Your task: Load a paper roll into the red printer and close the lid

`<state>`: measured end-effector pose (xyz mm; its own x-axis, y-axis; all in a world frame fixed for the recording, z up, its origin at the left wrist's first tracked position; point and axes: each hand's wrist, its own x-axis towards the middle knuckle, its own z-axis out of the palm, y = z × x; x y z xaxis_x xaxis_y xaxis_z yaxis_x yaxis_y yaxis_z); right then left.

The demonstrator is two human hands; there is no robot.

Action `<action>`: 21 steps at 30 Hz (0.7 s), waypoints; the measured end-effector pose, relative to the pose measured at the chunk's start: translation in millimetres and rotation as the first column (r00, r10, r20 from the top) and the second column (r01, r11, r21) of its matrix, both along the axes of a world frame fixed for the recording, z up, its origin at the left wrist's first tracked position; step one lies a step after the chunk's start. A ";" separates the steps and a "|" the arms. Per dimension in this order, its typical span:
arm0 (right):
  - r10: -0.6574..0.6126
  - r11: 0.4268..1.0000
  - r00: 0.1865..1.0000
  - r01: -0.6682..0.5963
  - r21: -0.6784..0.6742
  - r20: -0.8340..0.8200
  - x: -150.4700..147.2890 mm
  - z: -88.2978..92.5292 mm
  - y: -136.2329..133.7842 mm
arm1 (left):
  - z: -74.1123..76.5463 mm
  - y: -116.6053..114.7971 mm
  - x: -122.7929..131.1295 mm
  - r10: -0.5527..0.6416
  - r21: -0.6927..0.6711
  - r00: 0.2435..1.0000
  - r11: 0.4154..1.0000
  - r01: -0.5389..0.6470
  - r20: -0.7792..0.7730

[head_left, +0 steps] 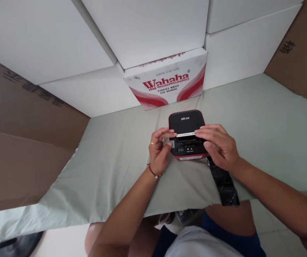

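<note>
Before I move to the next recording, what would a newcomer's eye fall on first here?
Probably the red-and-white Wahaha carton, standing at the back of the pale green cloth among plain white boxes. Next comes the black device with red sides in front of it, between the left hand and right hand, with a white strip across its middle. Glossy black material lies below the right hand.

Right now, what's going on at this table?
A person has both hands on a black-and-red device. The left hand and right hand are at either end of a white strip across its top. The device sits on a green cloth, with a Wahaha box behind it.
</note>
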<state>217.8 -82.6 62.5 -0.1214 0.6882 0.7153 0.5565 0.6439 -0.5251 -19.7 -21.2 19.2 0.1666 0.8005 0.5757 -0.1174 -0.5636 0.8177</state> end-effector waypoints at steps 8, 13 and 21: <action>-0.042 0.974 0.990 0.010 0.226 0.137 -5.4 -7.1 -12.4 | -0.7 15.4 -0.8 -0.193 -0.445 0.956 0.852 0.276 0.223; 0.001 0.971 0.988 -0.037 0.235 0.152 -2.6 -7.1 -9.0 | -6.9 12.6 5.0 -0.282 -0.466 0.912 0.791 0.396 0.298; 0.070 0.974 0.977 -0.110 0.198 0.199 -0.2 11.7 -8.3 | -16.5 17.6 4.2 -0.287 -0.439 0.932 0.825 0.357 0.220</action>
